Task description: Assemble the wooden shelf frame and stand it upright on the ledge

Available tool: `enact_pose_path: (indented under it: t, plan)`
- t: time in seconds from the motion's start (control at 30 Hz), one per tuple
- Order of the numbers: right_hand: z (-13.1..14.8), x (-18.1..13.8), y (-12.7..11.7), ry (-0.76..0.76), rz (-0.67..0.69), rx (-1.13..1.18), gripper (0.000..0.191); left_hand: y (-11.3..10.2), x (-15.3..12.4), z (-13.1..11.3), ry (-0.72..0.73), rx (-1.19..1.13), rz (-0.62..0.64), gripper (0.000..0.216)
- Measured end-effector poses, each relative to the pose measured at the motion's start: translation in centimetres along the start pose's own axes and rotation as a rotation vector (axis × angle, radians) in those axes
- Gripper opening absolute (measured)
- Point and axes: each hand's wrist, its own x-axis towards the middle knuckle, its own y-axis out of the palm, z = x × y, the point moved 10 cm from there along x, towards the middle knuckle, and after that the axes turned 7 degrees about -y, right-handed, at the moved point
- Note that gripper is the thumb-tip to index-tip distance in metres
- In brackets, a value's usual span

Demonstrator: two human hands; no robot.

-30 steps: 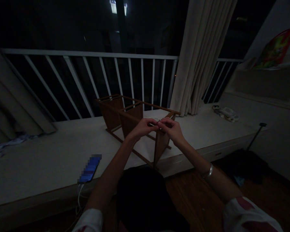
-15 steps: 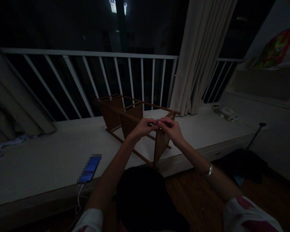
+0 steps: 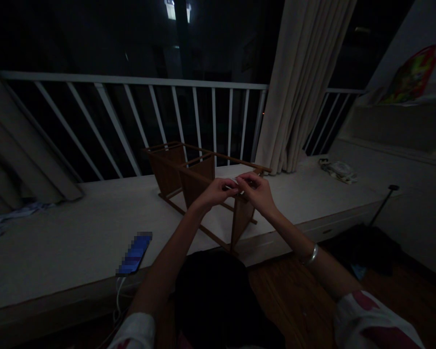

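Observation:
A small wooden shelf frame (image 3: 189, 177) lies on its side on a pale ledge (image 3: 76, 232), its brown panels and thin rails pointing toward the railing. My left hand (image 3: 214, 193) and my right hand (image 3: 256, 191) meet above the frame's near panel. Both pinch a tiny pale item (image 3: 235, 181) between fingertips; it is too small and dim to name. A silver bangle (image 3: 310, 256) circles my right wrist.
A phone with a lit blue screen (image 3: 134, 254) lies near the ledge's front edge, a white cable hanging below. White railing (image 3: 131, 80) backs the ledge. A curtain (image 3: 298, 82) hangs at right. Crumpled cloth (image 3: 339, 170) sits far right. Dark wood floor below.
My right hand has lifted slightly and shifted its fingers over the pinched item. My left hand stays almost still. The frame has not moved.

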Motion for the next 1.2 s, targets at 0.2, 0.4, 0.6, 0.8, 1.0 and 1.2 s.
enact_pose_path:
  t: [0.2, 0.4, 0.6, 0.8, 1.0, 1.2]
  plan:
    - [-0.3, 0.1, 0.0, 0.005, 0.012, -0.101, 0.026, 0.0, -0.2, -0.4, 0.040, 0.043, 0.015, 0.018]
    - [1.9, 0.2, -0.4, -0.118, -0.003, -0.276, 0.023, 0.0, -0.4, -0.3, 0.016, 0.027, 0.025, 0.021]
    - [2.8, 0.3, 0.5, -0.181, 0.069, -0.220, 0.020, -0.1, -0.4, -0.3, 0.011, 0.009, 0.020, 0.021]
    - [0.9, 0.5, 1.8, -0.058, 0.193, 0.057, 0.029, -0.3, -0.2, 0.2, -0.011, -0.020, 0.008, 0.025]
    - [1.0, 0.1, 1.5, -0.013, 0.205, 0.102, 0.029, -0.5, -0.2, 0.1, 0.010, -0.001, -0.023, 0.021]
    - [-0.4, -0.6, 0.7, 0.054, 0.128, 0.184, 0.027, -0.9, -0.1, 0.3, -0.020, 0.012, -0.075, 0.024]
